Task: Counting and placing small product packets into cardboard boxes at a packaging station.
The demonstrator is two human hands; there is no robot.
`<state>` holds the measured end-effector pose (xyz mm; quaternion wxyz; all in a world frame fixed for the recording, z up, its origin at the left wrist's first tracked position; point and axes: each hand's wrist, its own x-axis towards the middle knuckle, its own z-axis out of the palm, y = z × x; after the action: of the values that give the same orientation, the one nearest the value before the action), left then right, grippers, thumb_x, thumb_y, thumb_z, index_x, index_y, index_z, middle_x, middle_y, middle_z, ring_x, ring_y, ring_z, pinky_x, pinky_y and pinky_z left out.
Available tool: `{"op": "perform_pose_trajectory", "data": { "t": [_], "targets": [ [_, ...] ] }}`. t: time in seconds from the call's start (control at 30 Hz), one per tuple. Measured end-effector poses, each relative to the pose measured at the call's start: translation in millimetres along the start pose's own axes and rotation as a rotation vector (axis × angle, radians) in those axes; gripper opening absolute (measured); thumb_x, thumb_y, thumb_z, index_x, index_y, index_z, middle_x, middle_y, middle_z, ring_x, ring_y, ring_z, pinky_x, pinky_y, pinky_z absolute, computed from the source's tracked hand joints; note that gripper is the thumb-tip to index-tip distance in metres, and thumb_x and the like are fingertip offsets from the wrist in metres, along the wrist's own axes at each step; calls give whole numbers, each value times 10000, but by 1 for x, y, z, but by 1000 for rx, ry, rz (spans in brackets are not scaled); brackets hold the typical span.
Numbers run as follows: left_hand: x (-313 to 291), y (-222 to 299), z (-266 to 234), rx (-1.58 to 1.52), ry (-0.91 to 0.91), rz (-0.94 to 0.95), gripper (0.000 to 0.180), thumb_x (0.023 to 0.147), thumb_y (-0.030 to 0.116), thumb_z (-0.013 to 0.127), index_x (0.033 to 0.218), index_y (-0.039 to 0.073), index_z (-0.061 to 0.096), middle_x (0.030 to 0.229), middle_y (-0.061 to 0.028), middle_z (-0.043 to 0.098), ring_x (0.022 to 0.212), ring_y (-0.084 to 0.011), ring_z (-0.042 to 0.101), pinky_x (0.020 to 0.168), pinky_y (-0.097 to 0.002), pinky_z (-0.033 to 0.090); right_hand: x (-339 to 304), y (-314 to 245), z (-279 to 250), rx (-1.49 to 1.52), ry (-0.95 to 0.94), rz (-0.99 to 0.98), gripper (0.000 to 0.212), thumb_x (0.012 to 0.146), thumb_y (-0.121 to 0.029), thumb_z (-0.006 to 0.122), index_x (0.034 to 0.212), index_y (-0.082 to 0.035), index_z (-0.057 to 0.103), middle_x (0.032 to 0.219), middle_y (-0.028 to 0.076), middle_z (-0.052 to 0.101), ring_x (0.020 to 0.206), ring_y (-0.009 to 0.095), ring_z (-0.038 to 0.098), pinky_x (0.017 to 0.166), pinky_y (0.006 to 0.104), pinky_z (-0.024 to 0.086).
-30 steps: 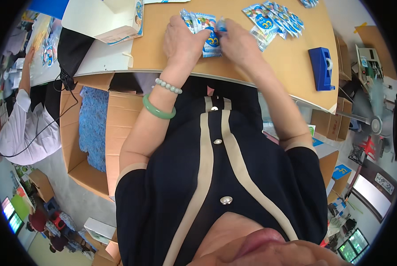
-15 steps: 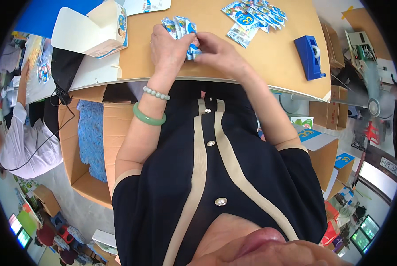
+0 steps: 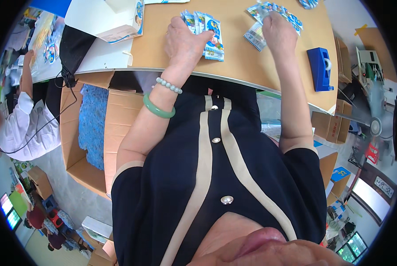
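My left hand, with a green bangle and a beaded bracelet on its wrist, is closed round a bunch of small blue-and-white printed sachets standing on the tan tabletop. Its thumb lies across the front sachet. Farther right, my right hand reaches over a loose pile of like sachets. Its fingers are pinched together on a sachet at the pile's left side; the fingertips are partly hidden and slightly blurred.
An open white carton stands at the left of the table. A blue tape dispenser sits near the right edge. Below the table, left, is an open cardboard box with blue material. A person in a white shirt is at far left.
My right hand has left the bunch at my left hand and moved right to the loose pile. My left hand keeps hold of its sachets. The whole view has shifted slightly.
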<state>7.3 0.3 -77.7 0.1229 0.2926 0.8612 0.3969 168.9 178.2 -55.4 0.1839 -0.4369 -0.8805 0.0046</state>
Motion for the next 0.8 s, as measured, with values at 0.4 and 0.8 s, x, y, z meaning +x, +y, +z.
{"op": "perform_pose_trajectory", "data": {
  "t": [0.4,0.8],
  "targets": [
    [17,-26,-50,-758,-406,-102,586,810,380,735,1116,-78,535,1008,-208,656,923,-369,654,791,-438,521,-75,-101,6,697,-394,3,474,928,-458,541,1079,-11,594,883,175,661,804,313,642,762,405,487],
    [-9,-13,-51,-298,-114,6,471,869,403,644,970,-56,620,902,-262,672,884,-390,667,756,-457,516,-70,-113,-8,481,-431,-105,436,861,-327,624,1125,16,566,931,139,672,805,248,630,747,367,482]
  ]
}}
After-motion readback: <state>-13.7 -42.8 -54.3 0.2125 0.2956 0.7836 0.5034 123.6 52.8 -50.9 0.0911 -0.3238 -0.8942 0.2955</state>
